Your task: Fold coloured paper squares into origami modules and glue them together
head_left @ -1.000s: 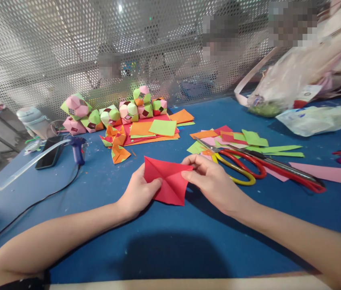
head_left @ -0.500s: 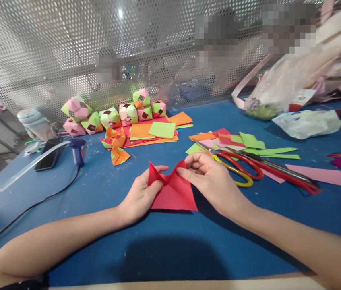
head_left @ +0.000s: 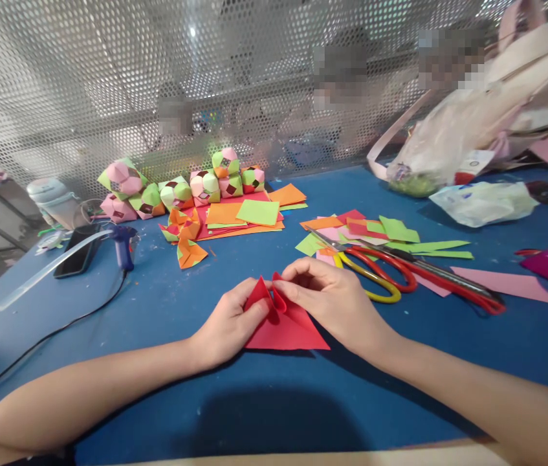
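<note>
A red sheet of paper (head_left: pixel 286 331) stands partly folded between my hands, its two upper corners drawn close and a loop of paper bulging in the middle. My left hand (head_left: pixel 232 317) pinches the left corner, thumb in front. With thumb and fingertips, my right hand (head_left: pixel 327 294) grips the right corner. Its curled fingers hide part of that edge. The paper's lower edge faces me, just over the blue table (head_left: pixel 157 401).
Folded paper balls (head_left: pixel 176 191) line the mesh wall. Stacked paper squares (head_left: pixel 259 212) lie ahead. To the right are yellow-handled scissors (head_left: pixel 385 291), paper scraps (head_left: pixel 400 228) and a plastic bag (head_left: pixel 484 202). A glue gun (head_left: pixel 123 246) and phone (head_left: pixel 77 252) lie left.
The two upper corners of the red paper have come closer together as my right hand moved left. The sheet's middle now bends into a tighter loop.
</note>
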`<action>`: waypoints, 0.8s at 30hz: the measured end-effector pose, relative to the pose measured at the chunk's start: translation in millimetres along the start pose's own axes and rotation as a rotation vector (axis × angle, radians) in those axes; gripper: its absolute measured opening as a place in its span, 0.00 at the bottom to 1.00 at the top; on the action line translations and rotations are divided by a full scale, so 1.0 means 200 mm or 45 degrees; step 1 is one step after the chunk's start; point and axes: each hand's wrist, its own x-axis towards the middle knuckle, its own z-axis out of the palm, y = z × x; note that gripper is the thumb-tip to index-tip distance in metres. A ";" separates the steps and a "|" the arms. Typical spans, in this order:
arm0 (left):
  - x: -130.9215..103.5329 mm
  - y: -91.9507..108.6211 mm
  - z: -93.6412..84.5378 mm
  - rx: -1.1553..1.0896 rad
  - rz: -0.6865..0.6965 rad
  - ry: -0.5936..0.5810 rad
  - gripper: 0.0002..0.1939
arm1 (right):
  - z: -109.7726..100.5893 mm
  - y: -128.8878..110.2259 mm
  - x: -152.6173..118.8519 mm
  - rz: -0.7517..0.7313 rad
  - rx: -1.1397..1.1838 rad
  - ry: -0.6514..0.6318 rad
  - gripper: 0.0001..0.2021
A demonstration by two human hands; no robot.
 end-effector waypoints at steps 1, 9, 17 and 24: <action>0.00 0.00 0.00 0.028 0.008 0.001 0.11 | 0.00 -0.01 0.00 -0.002 -0.016 -0.010 0.08; 0.00 0.00 0.01 0.148 0.032 0.017 0.11 | 0.00 -0.02 0.00 0.011 0.019 -0.082 0.09; 0.01 0.00 0.00 0.118 0.016 0.106 0.11 | 0.00 -0.04 -0.03 -0.077 -0.020 -0.192 0.09; 0.01 0.02 0.01 0.053 -0.039 0.155 0.09 | 0.01 -0.01 -0.02 -0.279 -0.308 -0.032 0.03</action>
